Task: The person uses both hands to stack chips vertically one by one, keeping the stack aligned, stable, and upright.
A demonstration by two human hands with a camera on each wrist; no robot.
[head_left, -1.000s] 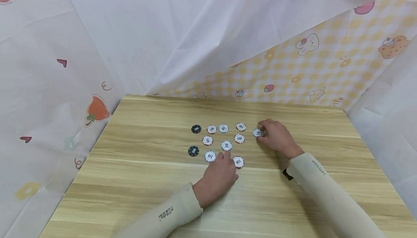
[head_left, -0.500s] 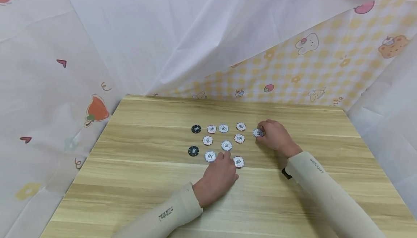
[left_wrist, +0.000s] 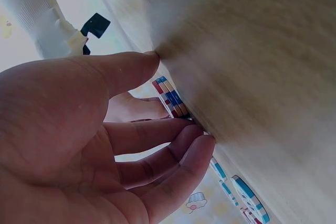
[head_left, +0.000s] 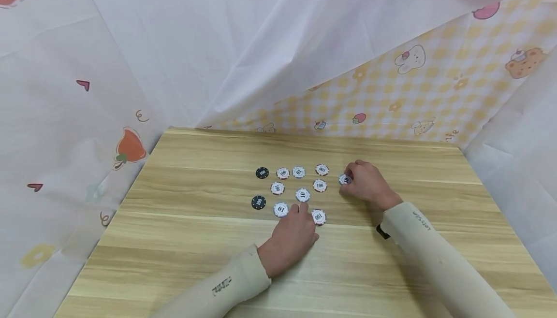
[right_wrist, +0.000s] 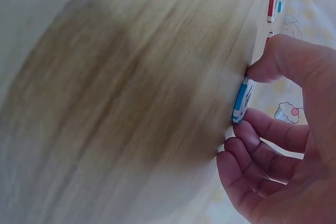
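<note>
Several poker chips lie spread flat on the wooden table. At the right end of the group, my right hand [head_left: 367, 182] pinches a white and light-blue poker chip [right_wrist: 242, 100] marked 10 between thumb and index finger, low at the table surface. My left hand [head_left: 289, 238] rests on the table with loosely bent fingers, holding nothing. Its fingertips lie between a blue-edged 10 chip [head_left: 280, 209] and a red-edged 100 chip [head_left: 319, 217]. In the left wrist view, edge-on chips [left_wrist: 170, 96] show beyond the gap between thumb and fingers.
Two black 100 chips, an upper one [head_left: 262, 172] and a lower one [head_left: 258, 202], mark the group's left side. Other white chips, such as a 10 chip [head_left: 302, 195], lie between. Patterned cloth [head_left: 391, 100] hangs along the table's back edge.
The right hand's fingers have drawn in closer over its chip, which sits slightly farther right and nearer than before. My left hand has stayed put.
</note>
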